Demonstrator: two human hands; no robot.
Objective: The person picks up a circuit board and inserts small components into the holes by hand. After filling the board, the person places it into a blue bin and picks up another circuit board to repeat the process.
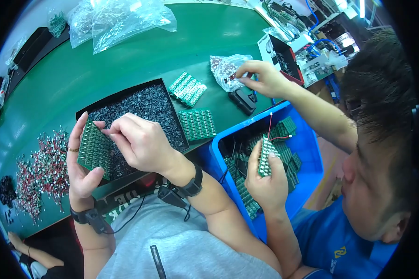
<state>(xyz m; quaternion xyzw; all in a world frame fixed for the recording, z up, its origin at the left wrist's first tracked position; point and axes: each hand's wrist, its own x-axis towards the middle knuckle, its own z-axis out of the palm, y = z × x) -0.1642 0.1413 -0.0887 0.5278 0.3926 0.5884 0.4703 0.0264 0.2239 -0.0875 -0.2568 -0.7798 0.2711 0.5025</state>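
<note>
A green bench (209,28) carries a black tray (170,104), with a wire pile (46,167) to its left. The right hand (142,142) draws its fingertips close by the board's edge; whether they pinch anything, I cannot tell. The left hand (80,182) grips the tilted green circuit board (94,151) over the tray's left side. Small black pieces (144,109) fill the tray.

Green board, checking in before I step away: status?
Left hand grips green board, tilted. Right hand at its right side; held part, if any, unclear. Black tray of small dark parts beneath; nothing seen blocking hands.
</note>
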